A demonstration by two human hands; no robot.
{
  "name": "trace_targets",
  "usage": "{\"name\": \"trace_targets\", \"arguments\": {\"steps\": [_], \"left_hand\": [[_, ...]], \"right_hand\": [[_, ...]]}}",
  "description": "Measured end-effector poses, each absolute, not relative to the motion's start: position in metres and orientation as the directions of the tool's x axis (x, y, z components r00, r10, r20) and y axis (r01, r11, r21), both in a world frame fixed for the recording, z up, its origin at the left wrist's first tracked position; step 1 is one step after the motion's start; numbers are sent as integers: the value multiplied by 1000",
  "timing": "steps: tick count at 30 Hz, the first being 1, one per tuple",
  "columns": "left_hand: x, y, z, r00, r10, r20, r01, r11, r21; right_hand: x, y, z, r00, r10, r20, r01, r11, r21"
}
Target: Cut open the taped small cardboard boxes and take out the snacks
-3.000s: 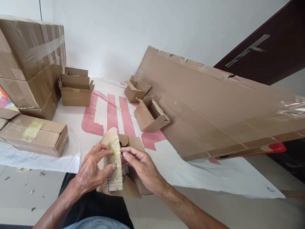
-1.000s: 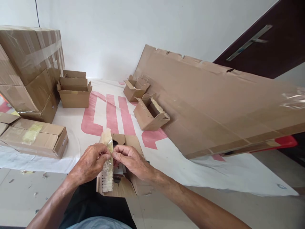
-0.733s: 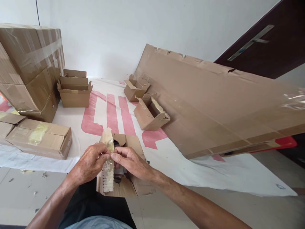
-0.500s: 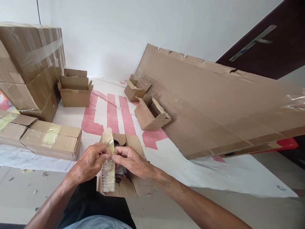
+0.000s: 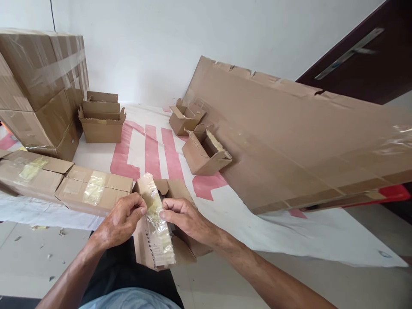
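A small open cardboard box [image 5: 174,253] rests on my lap, one flap covered with a wrinkled strip of clear tape [image 5: 157,223]. My left hand [image 5: 120,223] pinches the left edge of that taped flap between thumb and fingers. My right hand [image 5: 185,219] is closed on the flap's right side, its fingertips against the tape. Both hands are curled, and the box's inside is mostly hidden behind them.
A long taped box [image 5: 64,184] lies at the left on the white-and-red sheet [image 5: 148,150]. Big stacked boxes [image 5: 38,86] stand far left. Three small open boxes [image 5: 101,120] [image 5: 185,118] [image 5: 206,154] sit behind. A large cardboard sheet [image 5: 289,137] leans at the right.
The taped flap has tilted, its lower end swinging right toward me, and both hands shifted slightly. The long box at the left now appears further right in the view.
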State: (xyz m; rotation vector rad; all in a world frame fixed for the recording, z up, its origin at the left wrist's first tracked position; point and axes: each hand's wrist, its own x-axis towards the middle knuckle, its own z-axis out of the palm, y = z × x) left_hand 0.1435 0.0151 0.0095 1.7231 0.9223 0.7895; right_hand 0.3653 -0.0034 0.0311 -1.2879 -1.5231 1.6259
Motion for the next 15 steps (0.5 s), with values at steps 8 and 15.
{"name": "trace_targets", "arguments": {"steps": [8, 15], "left_hand": [[159, 1, 21, 395, 912, 110, 336, -255, 907], [173, 3, 24, 453, 876, 163, 396, -362, 844]], "right_hand": [[371, -7, 28, -348, 918, -189, 231, -111, -967], [373, -9, 30, -403, 900, -168, 238, -74, -968]]}}
